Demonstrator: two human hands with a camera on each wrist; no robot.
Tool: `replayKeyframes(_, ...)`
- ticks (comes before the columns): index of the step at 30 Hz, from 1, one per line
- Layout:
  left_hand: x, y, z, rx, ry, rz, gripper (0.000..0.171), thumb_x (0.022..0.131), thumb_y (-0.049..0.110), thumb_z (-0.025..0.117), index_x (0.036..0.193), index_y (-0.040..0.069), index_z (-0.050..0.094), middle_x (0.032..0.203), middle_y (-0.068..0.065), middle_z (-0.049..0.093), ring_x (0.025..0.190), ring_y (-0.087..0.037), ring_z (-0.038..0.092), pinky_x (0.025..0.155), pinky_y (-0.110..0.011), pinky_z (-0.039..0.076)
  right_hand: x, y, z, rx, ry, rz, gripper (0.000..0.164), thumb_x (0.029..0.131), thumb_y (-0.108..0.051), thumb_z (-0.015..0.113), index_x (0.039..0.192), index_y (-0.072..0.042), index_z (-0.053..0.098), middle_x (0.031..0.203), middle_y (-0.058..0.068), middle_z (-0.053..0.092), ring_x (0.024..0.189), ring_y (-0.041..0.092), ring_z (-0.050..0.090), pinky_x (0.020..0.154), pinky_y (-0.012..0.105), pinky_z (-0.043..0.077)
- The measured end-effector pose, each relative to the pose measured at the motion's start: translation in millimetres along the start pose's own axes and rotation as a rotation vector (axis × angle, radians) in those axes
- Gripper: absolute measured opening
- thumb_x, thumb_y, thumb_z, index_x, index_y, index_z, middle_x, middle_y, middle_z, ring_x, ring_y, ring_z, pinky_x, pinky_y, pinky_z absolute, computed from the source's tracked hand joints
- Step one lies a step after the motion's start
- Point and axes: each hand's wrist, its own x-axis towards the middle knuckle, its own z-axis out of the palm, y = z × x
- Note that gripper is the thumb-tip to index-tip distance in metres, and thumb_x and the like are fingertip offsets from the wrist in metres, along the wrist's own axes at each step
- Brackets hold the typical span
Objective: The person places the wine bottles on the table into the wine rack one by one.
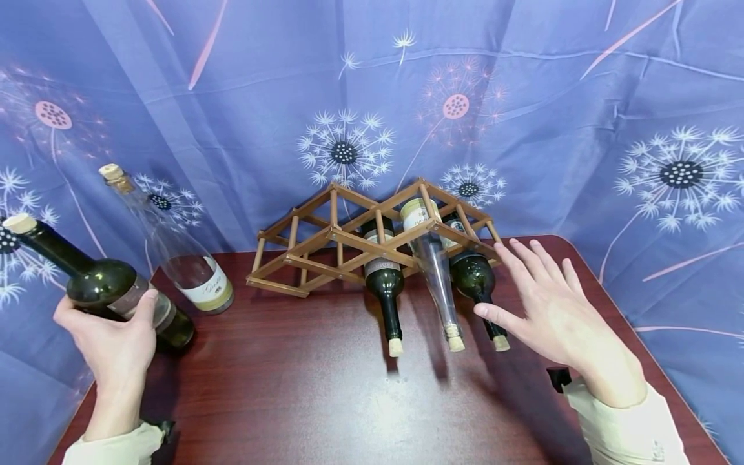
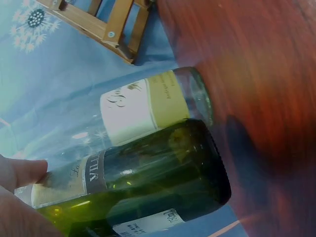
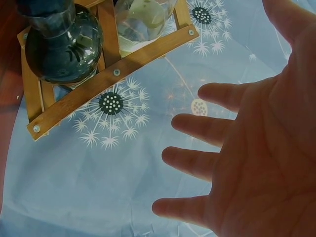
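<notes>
My left hand [image 1: 113, 339] grips a dark green corked wine bottle [image 1: 104, 281] round its labelled body, thumb on top, the neck tilted up to the left. Behind it stands a clear corked bottle [image 1: 203, 284] with a white and yellow label; the green one overlaps it in the left wrist view. To the right, my right hand [image 1: 558, 316] is spread with fingers straight and nothing held, beside the right end of a wooden wine rack [image 1: 289, 258]. Lying in the rack, necks toward me, are a dark bottle [image 1: 385, 284], a clear bottle [image 1: 436, 265] and another dark bottle [image 1: 473, 278].
The dark red wooden table [image 1: 279, 381] has a rounded back right corner. A blue curtain [image 1: 261, 116] printed with dandelions hangs close behind the rack and round both sides. The rack's left cells hold no bottle.
</notes>
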Motion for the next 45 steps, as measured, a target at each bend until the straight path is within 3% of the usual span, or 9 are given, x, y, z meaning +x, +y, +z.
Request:
replayKeyframes(16, -27.5, 35.8, -3.7, -0.042, -0.025, 0.085, 0.080, 0.080, 0.009, 0.076, 0.144, 0.015, 0.029, 0.131, 0.006, 0.044, 0.119, -0.011, 0.047, 0.099, -0.019, 0.034, 0.2, -2.6, -1.2, 0.005, 0.004, -0.010, 0.097, 0.087, -0.069, 0.059, 0.162, -0.025, 0.017, 0.160, 0.015, 0.025, 0.148, 0.041, 0.013, 0.110, 0.069, 0.000)
replayKeyframes(31, -43.0, 48.4, -3.4, -0.095, -0.080, 0.170, 0.083, 0.078, 0.008, 0.080, 0.144, 0.015, 0.031, 0.136, 0.003, 0.045, 0.119, -0.011, 0.049, 0.099, -0.020, 0.035, -0.1, -8.3, -2.4, 0.008, 0.043, -0.036, 0.095, 0.087, -0.069, 0.058, 0.162, -0.027, 0.018, 0.160, 0.014, 0.026, 0.148, 0.038, 0.014, 0.112, 0.066, 0.000)
replayKeyframes(45, -57.0, 61.4, 8.1, -0.188, -0.138, 0.251, 0.085, 0.076, 0.000, 0.080, 0.145, 0.012, 0.031, 0.133, 0.003, 0.049, 0.112, -0.012, 0.054, 0.091, -0.021, 0.042, 1.7, -14.4, -3.2, 0.017, 0.052, -0.057, 0.097, 0.086, -0.069, 0.060, 0.162, -0.025, 0.018, 0.162, 0.010, 0.022, 0.148, 0.037, 0.014, 0.113, 0.065, 0.000)
